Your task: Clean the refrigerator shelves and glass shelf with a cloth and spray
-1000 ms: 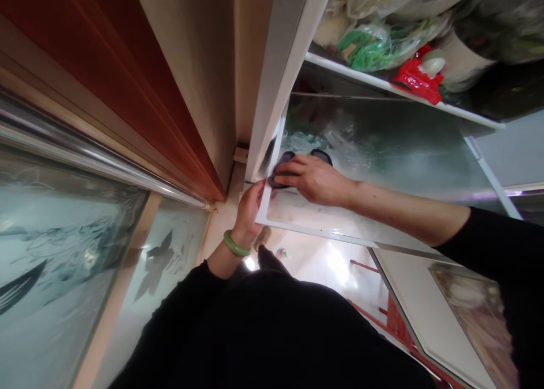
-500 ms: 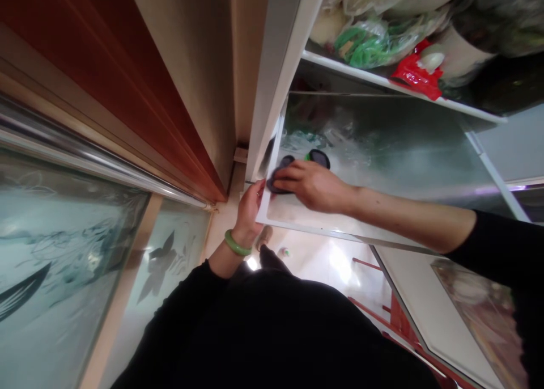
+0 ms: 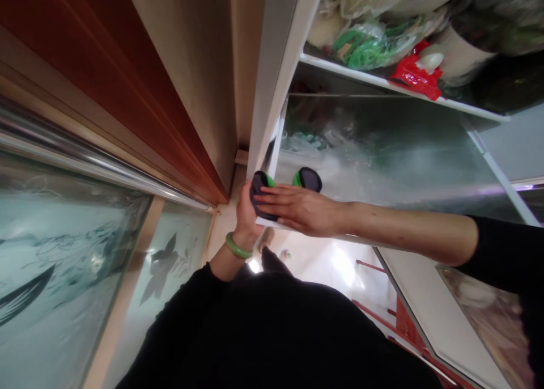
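Has slid the right hand point(image 3: 304, 210) down and to the left since half a second ago, bringing the black-and-green pad point(image 3: 257, 185) along to the near left corner of the glass panel point(image 3: 408, 165), partly over its white rim point(image 3: 508, 182). Has shifted a second black-and-green piece point(image 3: 309, 179) the same way, to just above the knuckles in view; cannot tell whether joined to the pad beneath the hand.

Reaches in from the right with the right arm point(image 3: 399, 224) nearly level, bare up to a black sleeve point(image 3: 505, 253), back of the hand turned upward. Lays the fingers almost straight across the pad, close side by side, tips pointing left toward the other hand. Hides the thumb from view, so cannot tell whether pinching the pad or only pressing on it.

Keeps the left hand point(image 3: 246, 207) at the same corner, raised from below with the wrist inside a green bangle point(image 3: 238, 246). Sets its thumb side upward beside the pad's outer edge, touching or very near; hides the other fingertips, so cannot tell how far closed or on what.

Faces, above the panel, a shelf point(image 3: 365, 76) bearing bagged goods, among them a green bundle point(image 3: 365, 47) and a red bag point(image 3: 419, 76).
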`<state>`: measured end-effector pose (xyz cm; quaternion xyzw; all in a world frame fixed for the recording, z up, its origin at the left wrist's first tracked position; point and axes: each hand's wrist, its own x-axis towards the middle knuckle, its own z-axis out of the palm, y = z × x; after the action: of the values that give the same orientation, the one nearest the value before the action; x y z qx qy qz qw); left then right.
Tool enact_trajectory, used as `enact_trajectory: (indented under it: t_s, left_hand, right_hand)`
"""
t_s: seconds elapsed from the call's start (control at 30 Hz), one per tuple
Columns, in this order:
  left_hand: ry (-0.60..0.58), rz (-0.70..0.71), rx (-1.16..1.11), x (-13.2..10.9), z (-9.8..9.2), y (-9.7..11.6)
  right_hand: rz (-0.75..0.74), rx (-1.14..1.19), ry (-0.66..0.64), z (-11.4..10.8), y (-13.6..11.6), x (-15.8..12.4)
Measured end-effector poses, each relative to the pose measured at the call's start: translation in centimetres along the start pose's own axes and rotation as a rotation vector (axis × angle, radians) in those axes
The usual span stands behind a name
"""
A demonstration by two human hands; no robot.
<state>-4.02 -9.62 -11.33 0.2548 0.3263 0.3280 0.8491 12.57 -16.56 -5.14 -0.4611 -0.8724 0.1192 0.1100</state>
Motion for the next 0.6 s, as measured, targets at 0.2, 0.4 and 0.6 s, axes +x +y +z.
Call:
enact_trajectory:
  t_s: [0.2,0.4,0.6]
  left_hand:
    - [-0.054,0.014,-0.080,-0.3,0.3,0.4]
    - [-0.036,-0.031,-0.065,-0.1,0.2,0.3]
    - [-0.056,0.016,-0.050,-0.2,0.0,0.4]
  right_hand:
    - [0.248,-0.107,0.025,-1.8,6.0,1.2]
    - [0.084,-0.040,0.006,-0.5,1.7,-0.2]
    - [0.340,-0.173,0.026,-2.0,7.1,0.6]
